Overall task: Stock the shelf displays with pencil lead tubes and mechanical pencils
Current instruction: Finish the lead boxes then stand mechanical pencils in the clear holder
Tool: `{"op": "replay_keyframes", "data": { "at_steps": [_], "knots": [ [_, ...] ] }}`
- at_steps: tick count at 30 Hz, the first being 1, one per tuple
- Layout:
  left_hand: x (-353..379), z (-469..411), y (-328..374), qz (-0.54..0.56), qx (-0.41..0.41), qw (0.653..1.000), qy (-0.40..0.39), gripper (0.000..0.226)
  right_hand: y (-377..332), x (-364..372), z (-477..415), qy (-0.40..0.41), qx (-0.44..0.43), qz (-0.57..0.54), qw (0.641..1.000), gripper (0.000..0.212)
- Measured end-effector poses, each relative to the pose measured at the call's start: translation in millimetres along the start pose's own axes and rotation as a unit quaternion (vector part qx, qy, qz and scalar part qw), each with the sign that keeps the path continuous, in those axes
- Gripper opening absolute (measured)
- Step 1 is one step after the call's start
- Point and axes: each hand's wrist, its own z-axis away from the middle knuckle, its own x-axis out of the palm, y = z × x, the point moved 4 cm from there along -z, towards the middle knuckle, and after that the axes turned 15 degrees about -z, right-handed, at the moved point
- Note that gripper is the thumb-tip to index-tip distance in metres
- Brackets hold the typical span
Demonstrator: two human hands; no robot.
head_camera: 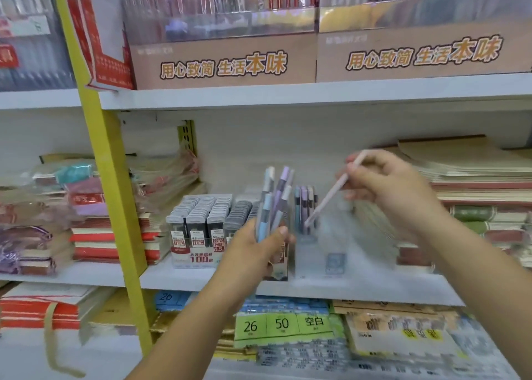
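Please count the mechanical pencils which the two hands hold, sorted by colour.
Pink pencil, in the right hand: 1
Blue pencils, in the left hand: 2
Purple pencils, also in the left hand: 2
Total: 5 that can be told apart; blur may hide others in the bundle.

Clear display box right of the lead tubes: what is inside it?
Inside the clear display box, a few pastel pencils stand upright at its left. The right hand holds a pink pencil, tip near them. The box floor is too blurred to tell.
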Motion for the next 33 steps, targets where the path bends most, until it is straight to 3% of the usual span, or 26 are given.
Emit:
{"op": "replay_keyframes", "data": {
  "at_steps": [3, 10, 21, 26, 31, 33],
  "knots": [
    [-13, -11, 9, 0.018, 0.009, 0.999, 0.036, 0.010, -6, -11, -28, 0.000, -0.054, 0.086, 0.995, 0.024],
    [-12, -25, 16, 0.035, 0.008, 0.999, 0.018, 0.012, 49, -7, -51, -0.068, -0.049, 0.315, 0.945, 0.037],
    [-12, -28, 8, 0.051, 0.014, 0.999, 0.000, 0.012, 72, 2, -50, -0.096, -0.094, 0.409, 0.903, 0.035],
    [-13, -28, 3, 0.050, 0.006, 0.999, -0.007, 0.013, 76, 7, -48, -0.096, -0.140, 0.484, 0.858, 0.036],
    [-14, -27, 0, 0.093, -0.014, 0.995, -0.044, 0.031, 77, 7, -50, -0.128, -0.132, 0.554, 0.812, 0.015],
    [-13, -25, 1, 0.092, -0.017, 0.994, -0.057, 0.037, 64, 9, -49, -0.091, -0.161, 0.532, 0.826, 0.012]
  ]
}}
